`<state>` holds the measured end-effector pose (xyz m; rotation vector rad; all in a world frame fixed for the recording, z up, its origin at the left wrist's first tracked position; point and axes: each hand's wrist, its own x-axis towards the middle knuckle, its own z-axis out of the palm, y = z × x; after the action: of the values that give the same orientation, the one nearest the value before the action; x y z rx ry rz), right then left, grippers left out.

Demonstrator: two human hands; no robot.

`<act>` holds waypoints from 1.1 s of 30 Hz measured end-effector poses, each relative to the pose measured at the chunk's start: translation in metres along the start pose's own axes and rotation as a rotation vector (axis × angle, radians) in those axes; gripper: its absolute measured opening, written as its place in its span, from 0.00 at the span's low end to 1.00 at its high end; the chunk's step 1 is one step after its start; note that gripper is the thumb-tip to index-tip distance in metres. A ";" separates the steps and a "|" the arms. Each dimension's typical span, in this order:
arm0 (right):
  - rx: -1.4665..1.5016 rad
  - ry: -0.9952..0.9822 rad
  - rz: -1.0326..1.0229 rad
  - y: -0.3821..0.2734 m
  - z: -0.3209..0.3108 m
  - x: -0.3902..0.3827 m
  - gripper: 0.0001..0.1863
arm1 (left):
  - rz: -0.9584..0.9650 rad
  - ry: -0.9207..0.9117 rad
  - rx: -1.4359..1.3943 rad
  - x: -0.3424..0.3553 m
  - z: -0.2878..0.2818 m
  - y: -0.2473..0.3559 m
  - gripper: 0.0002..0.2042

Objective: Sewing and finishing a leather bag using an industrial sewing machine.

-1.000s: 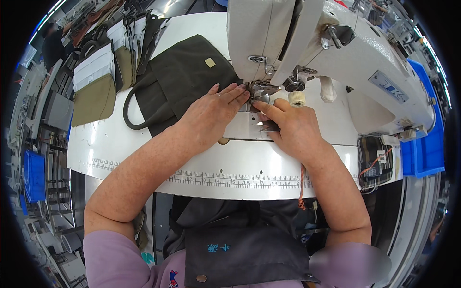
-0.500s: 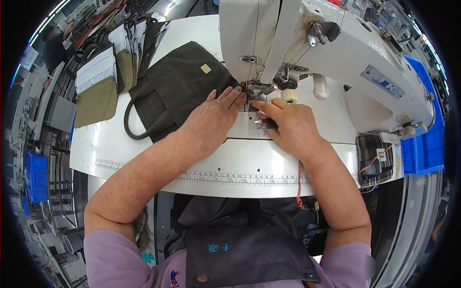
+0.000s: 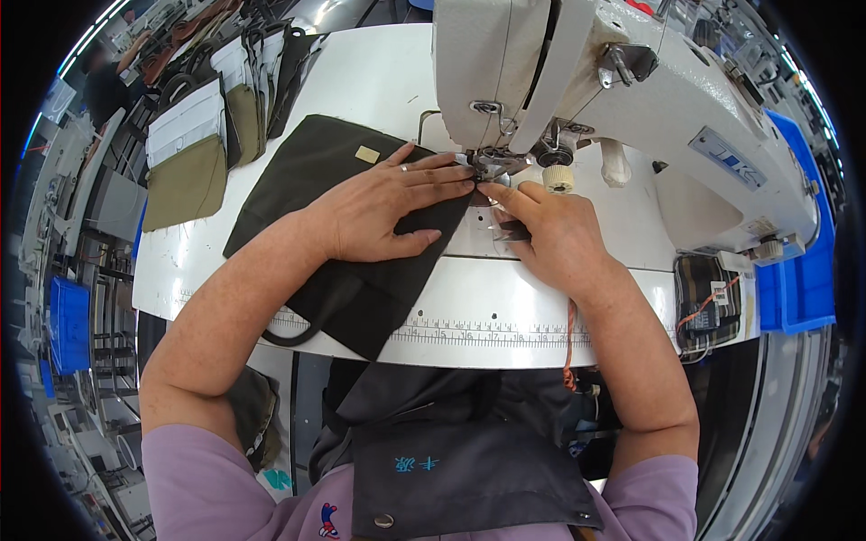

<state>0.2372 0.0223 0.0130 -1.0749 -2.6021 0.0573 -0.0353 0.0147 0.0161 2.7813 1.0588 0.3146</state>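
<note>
Two hands at one sewing machine [image 3: 649, 108], seen by me remotely from the head camera; 12 o'clock is the top edge.

Position: dark green bag [image 3: 302, 180] lies flat on the white table [image 3: 361, 63], at 8 o'clock from the metal foot [image 3: 483, 174], one corner reaching the foot. Its handle [image 3: 298, 342] loops out at 7 o'clock; a pale yellow patch [image 3: 367, 154] shows near 12.

Grip: left hand [image 3: 374, 212] flat on the cloth, fingers spread, clamped on nothing. Right hand [image 3: 564, 234], at 4 o'clock from the foot, is curled round small snips [image 3: 514, 231], index finger [image 3: 507, 198] reaching out to the foot.

Progress: patch is on. Handle seems fixed in place, though I cannot see its ends well. I judge the stitching at the corner unfinished, since cloth and fingertips are at the foot. Stitches too small to read, so I cannot tell how much edge is left. Cloth pieces [image 3: 185, 180] sit stacked at 10 o'clock; finished or waiting, cannot tell.
</note>
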 end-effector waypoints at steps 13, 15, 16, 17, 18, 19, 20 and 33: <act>0.100 0.053 0.007 0.012 0.003 -0.002 0.22 | -0.269 0.052 0.009 -0.004 0.020 0.052 0.38; 0.090 0.053 0.010 0.010 0.003 -0.002 0.22 | -0.281 0.079 0.026 -0.004 0.022 0.052 0.37; 0.101 0.043 0.011 0.009 0.002 -0.002 0.22 | -0.280 0.077 0.027 -0.004 0.022 0.053 0.37; 0.109 0.034 0.012 0.010 0.002 -0.001 0.22 | -0.285 0.083 0.031 -0.002 0.022 0.053 0.37; 0.109 0.035 0.014 0.010 0.003 -0.001 0.22 | -0.289 0.088 0.035 -0.001 0.022 0.053 0.36; 0.118 0.044 0.015 0.011 0.004 -0.001 0.22 | -0.287 0.087 0.035 -0.001 0.021 0.052 0.36; 0.128 0.051 0.016 0.011 0.005 -0.002 0.21 | -0.295 0.084 0.025 0.000 0.020 0.053 0.36; 0.173 0.044 0.172 0.005 -0.013 -0.002 0.14 | 0.144 0.321 0.136 0.002 0.004 0.058 0.22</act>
<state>0.2457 0.0231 0.0241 -1.2184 -2.4094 0.2896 0.0042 -0.0275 0.0244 3.0052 0.9738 0.7549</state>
